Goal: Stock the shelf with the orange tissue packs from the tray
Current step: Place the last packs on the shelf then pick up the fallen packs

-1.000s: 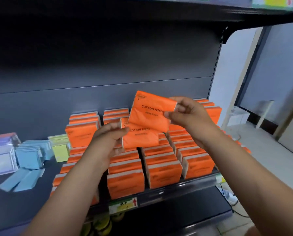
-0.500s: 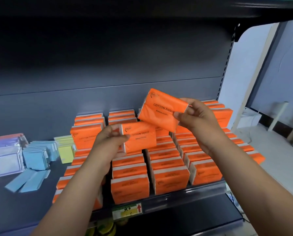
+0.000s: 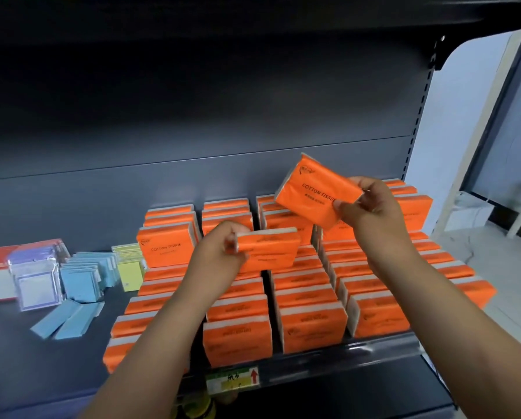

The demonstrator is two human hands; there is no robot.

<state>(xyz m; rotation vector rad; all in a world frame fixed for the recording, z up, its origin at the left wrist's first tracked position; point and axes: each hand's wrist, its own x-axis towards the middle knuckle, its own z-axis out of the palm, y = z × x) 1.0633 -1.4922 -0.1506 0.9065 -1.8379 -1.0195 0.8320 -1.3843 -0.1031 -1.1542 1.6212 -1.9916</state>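
Nearest me, both forearms rise from the bottom edge of my feed. Just past them a price tag (image 3: 233, 378), yellow and green with a red arrow, sits on the front rail of the shelf (image 3: 359, 353). Behind the rail stand the packs (image 3: 312, 328), orange, in rows running front to back. Most are upright with a pale edge on top, and they fill the right half of the shelf.

To their left, on the dark board, two blue strips (image 3: 65, 322) lie flat. Behind the strips are blue cards (image 3: 81, 279), clear packets (image 3: 35, 285) and yellow pads (image 3: 132, 269).

Over the middle rows my left hand (image 3: 220, 252) grips the left pack (image 3: 271, 249) by its left end, fingers and thumb curled round it. That pack lies about level, just above the rows. I cannot tell whether it touches the packs beneath.

Higher and further in, my right hand (image 3: 371, 213) pinches the right pack (image 3: 315, 192) at its right end between thumb and fingers. This one is tilted, its "COTTON TISSUE" face towards me, well clear of the rows and close to the left pack.

At the rear the rows are stacked taller against the grey back panel (image 3: 192, 116). A dark upper shelf (image 3: 223, 13) runs across the top.
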